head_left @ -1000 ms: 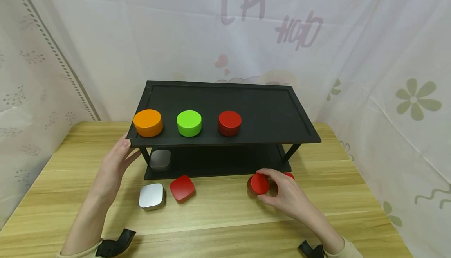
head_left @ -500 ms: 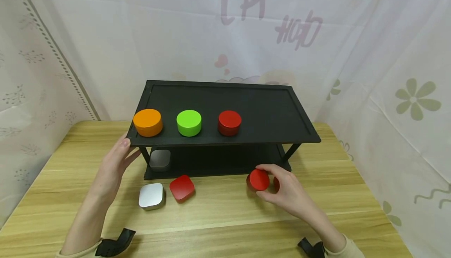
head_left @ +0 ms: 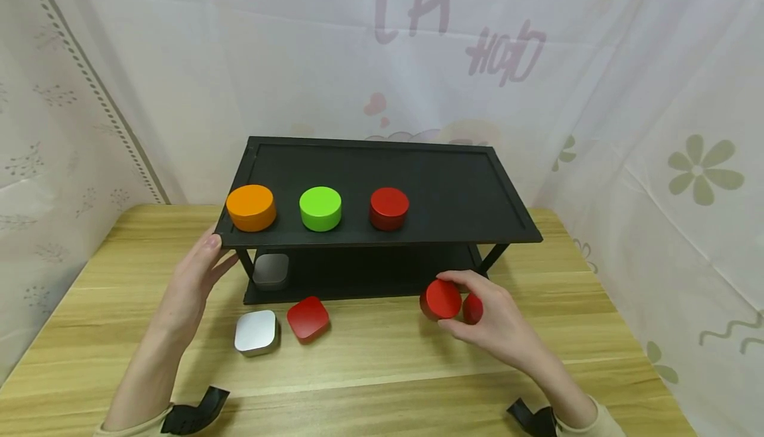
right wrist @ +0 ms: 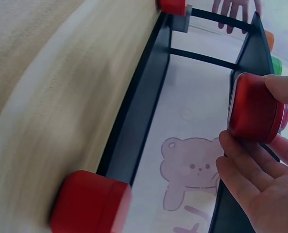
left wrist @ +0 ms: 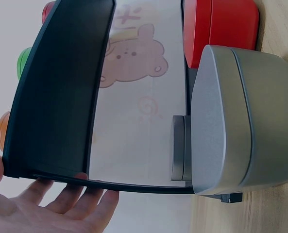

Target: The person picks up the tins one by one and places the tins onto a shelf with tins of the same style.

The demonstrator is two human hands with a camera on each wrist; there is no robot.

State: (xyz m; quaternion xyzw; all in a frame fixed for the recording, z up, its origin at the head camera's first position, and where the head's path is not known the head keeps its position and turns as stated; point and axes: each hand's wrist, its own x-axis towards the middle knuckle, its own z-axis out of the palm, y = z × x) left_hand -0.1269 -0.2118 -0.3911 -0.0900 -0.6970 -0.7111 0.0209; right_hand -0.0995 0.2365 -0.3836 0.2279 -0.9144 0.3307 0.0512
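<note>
My right hand (head_left: 492,317) pinches a round red tin (head_left: 442,300) between thumb and fingers. The right wrist view has that tin (right wrist: 253,107) raised off the table, in front of the black two-tier shelf (head_left: 453,191). Partly hidden behind the hand, a second red tin (head_left: 473,309) stands on the table. At the shelf's left front corner, my left hand (head_left: 193,271) holds the upper board's edge, thumb on top and fingers below. On the upper board, orange (head_left: 251,208), green (head_left: 320,209) and dark red (head_left: 389,209) round tins stand in a row.
A square silver tin (head_left: 256,333) and a square red tin (head_left: 308,319) stand on the wooden table (head_left: 358,384) before the shelf. The lower tier bears a grey square tin (head_left: 271,271) at its left end. A white patterned curtain (head_left: 310,59) hangs behind.
My right hand has lifted the round red tin slightly, moving a little to the right, and more of the second red tin shows. The left hand stays at the shelf corner.
</note>
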